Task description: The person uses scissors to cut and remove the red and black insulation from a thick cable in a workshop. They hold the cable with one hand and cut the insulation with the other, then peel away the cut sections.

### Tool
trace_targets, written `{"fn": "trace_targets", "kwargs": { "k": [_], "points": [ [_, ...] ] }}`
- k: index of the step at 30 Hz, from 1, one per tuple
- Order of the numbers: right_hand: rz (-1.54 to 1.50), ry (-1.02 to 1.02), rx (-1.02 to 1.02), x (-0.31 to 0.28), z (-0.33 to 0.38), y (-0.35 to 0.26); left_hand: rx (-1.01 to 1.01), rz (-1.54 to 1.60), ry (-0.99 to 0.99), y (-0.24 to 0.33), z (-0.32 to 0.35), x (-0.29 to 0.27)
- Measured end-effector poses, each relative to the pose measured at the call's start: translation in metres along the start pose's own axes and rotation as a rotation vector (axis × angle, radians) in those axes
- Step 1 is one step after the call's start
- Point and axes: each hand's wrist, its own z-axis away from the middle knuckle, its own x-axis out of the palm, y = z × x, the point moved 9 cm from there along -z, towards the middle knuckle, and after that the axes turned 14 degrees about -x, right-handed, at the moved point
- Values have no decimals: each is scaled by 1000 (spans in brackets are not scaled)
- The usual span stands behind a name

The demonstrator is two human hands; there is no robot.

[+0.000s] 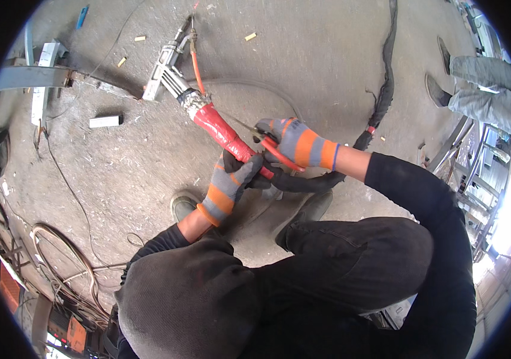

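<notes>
The person's left hand (225, 186) is clamped round the near end of the red-wrapped tube (224, 131); right of that tube, the right hand (298, 141) grips a red-handled tool (281, 156).

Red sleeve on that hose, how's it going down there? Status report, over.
Left hand gripping red sleeve. Right hand holding red-handled tool beside it. Loose metal block on floor, apart from both hands.
</notes>
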Motion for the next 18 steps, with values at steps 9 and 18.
{"fn": "trace_targets", "kwargs": {
  "k": [9,18],
  "points": [
    [-328,151,-259,-36,21,-22,-12,-41,-37,14,17,16],
    [117,-39,-291,-32,-1,-71,13,-24,-64,16,19,14]
  ]
}}
